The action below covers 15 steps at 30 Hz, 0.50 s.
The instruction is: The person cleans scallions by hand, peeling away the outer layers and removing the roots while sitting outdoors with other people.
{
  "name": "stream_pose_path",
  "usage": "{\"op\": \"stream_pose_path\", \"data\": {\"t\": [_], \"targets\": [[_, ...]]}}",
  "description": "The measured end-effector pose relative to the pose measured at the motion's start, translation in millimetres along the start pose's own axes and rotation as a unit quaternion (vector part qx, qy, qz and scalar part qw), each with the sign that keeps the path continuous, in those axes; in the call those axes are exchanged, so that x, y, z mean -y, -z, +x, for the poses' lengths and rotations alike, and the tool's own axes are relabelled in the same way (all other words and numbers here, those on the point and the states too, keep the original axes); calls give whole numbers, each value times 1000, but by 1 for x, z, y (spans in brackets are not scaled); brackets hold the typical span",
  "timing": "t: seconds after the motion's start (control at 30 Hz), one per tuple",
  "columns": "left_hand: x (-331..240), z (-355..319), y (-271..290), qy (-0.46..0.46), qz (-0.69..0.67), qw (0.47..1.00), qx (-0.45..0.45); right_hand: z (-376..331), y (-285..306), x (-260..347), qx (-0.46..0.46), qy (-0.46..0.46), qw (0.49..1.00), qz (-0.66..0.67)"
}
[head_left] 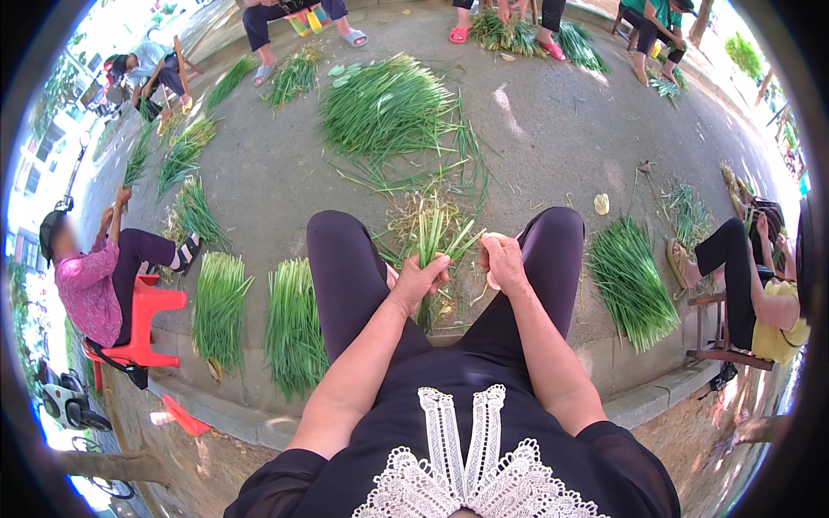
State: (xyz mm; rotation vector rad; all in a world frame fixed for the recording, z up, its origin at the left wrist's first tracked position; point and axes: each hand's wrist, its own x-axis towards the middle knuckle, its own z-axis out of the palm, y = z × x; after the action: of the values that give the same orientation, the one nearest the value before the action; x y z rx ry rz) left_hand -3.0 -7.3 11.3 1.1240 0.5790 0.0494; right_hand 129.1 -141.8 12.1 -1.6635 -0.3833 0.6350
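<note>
Between my knees, my left hand is closed round a small bunch of garlic chives. Their pale ends point up and away, and green leaves hang below the fist. Just right of the bunch, my right hand has its fingers pinched together close to the stalk ends. Whether a thin stalk is in that pinch is too small to make out. Loose trimmings lie on the ground beyond my hands. Farther out sits a large heap of chives.
Neat chive bundles lie left of my knees and right of them. A person on a red plastic stool sits at left, another on a wooden chair at right. More seated people with chives line the far side. A kerb runs behind me.
</note>
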Motion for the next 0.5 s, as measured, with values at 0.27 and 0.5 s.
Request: {"op": "stream_pose_path", "data": {"t": [0.27,0.5], "targets": [[-1,0,0,1,-4,1000,1,1,1,6,-57,-131,967,209],[2,2,0,1,-8,1000,7,1,-1,0,87,-160,957,225]]}}
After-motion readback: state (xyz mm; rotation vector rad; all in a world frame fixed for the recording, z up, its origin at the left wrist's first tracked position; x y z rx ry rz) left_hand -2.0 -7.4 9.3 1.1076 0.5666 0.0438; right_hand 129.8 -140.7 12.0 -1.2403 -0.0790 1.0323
